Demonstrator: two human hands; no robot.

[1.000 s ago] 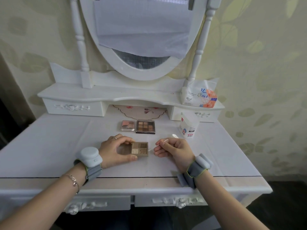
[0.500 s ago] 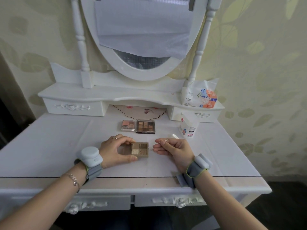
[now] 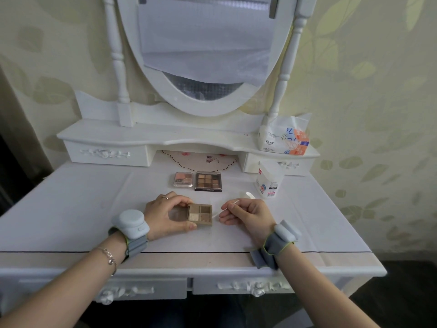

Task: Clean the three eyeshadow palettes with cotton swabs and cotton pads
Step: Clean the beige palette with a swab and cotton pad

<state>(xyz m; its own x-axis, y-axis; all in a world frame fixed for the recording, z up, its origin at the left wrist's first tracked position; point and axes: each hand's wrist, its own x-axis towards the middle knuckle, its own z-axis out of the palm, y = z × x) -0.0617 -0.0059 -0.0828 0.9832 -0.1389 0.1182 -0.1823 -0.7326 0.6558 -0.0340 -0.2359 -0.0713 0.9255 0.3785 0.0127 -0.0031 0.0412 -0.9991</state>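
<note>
Your left hand (image 3: 165, 215) grips the open palette (image 3: 199, 214), thumb on its near edge, fingers curled over the far edge. Just right of it, your right hand (image 3: 246, 215) pinches a swab (image 3: 225, 209), whose tip sits just beside the palette's right edge.

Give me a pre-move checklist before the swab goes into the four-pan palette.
1. Left hand holds the four-pan palette steady: ok.
2. Palette lid open, pans exposed: ok.
3. Right hand pinches the cotton swab: ok.
4. Swab tip on a pan: not ok, it is just off the palette's right edge.
5. Swab tip clean: cannot tell.
6. Other two palettes, pink and nine-pan, clear of the hands: ok.
</note>
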